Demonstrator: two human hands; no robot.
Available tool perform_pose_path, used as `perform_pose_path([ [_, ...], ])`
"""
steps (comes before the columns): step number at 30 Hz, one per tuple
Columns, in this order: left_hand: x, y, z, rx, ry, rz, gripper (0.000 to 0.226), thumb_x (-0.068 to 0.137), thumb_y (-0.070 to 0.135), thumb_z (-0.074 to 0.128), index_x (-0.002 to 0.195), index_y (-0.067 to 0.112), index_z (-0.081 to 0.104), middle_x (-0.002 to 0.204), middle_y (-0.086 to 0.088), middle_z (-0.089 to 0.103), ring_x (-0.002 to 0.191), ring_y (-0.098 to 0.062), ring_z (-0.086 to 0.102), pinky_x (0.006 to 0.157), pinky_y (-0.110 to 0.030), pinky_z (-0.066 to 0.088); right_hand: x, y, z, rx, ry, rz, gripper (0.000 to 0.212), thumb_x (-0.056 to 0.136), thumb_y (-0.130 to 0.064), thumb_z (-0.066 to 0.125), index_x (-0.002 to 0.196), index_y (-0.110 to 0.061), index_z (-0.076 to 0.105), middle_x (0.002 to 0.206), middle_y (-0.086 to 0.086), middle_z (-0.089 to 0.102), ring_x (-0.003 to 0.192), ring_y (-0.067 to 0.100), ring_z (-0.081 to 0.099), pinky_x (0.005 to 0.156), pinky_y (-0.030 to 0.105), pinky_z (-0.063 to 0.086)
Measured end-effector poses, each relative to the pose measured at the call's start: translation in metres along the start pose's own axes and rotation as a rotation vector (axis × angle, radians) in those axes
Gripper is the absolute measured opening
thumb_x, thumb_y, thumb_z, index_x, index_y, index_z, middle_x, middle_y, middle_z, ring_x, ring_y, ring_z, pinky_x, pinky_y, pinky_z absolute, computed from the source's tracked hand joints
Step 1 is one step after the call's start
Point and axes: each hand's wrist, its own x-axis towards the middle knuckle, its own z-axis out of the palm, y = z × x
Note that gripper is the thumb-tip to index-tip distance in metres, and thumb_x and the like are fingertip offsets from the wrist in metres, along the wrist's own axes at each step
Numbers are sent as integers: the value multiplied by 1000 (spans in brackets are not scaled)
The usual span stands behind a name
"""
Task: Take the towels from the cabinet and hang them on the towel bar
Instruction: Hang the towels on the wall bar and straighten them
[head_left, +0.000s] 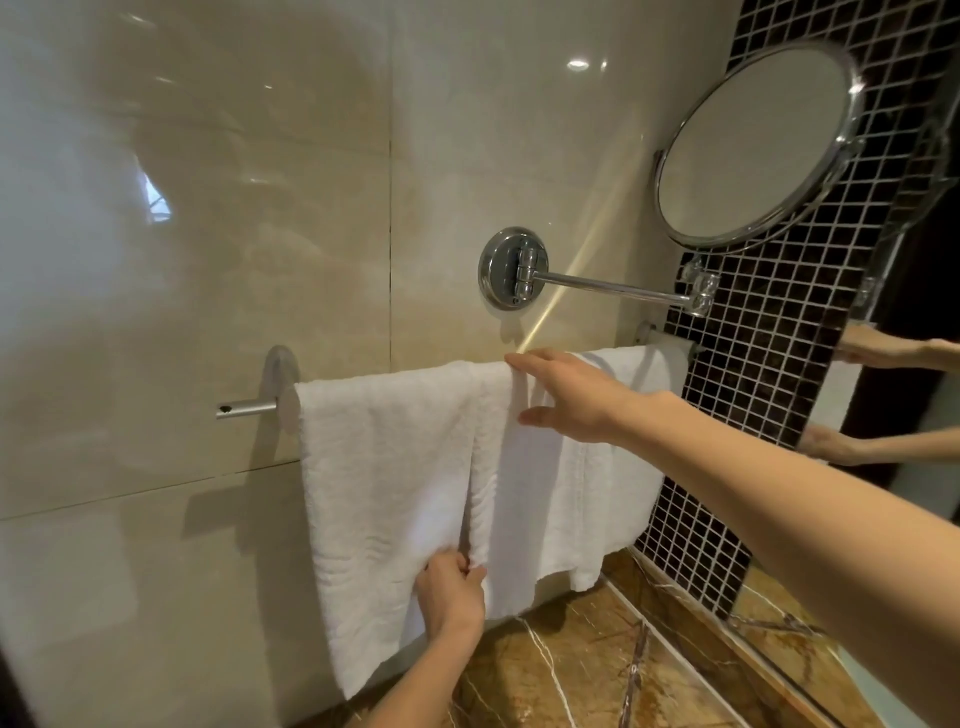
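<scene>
Two white towels hang side by side over the towel bar (249, 409) on the beige tiled wall. The left towel (384, 467) reaches lower than the right towel (571, 499), and their inner edges overlap a little. My left hand (451, 597) pinches the lower inner edge of the towels where they meet. My right hand (566, 395) lies with straight fingers on the top of the right towel at the bar. The bar itself shows only at its left end and mount; the towels cover most of the rest.
A round chrome mirror (753, 145) on a swing arm (613, 285) juts out just above the bar. Dark mosaic tile (769, 364) and a wall mirror lie to the right. A brown marble counter (571, 665) runs below the towels.
</scene>
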Motion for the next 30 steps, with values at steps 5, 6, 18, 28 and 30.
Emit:
perform_pose_path([
  [5,5,-9,-2,29,54,-35,25,90,10,59,67,16,53,84,-5,65,76,-17,54,66,-24,37,4,-5,0,0,23,20,64,87,-30,67,143,-22,36,137,7,46,123,28,47,101,43,41],
  [6,5,-8,-2,31,56,-32,21,91,9,58,70,15,56,84,-5,65,77,-17,54,66,-24,37,4,-6,0,2,23,22,63,87,-30,66,143,-22,36,137,7,46,122,28,47,101,42,41],
  [18,-6,6,-10,-48,30,58,37,84,22,69,57,21,43,59,9,46,54,-3,42,45,-13,26,2,-9,1,-10,11,13,68,91,-33,61,148,-22,27,148,5,37,133,26,38,108,39,35],
  [28,4,-1,-1,-44,85,61,36,91,12,59,59,21,46,70,0,57,66,-12,50,53,-18,30,1,-1,6,9,1,18,71,91,-34,61,150,-24,22,154,4,28,140,24,30,113,40,30],
  [30,1,3,0,-69,74,64,30,91,10,58,63,17,49,70,1,53,65,-10,47,54,-18,30,1,0,6,8,-3,18,72,91,-34,60,150,-24,21,155,5,26,140,25,29,113,40,30],
])
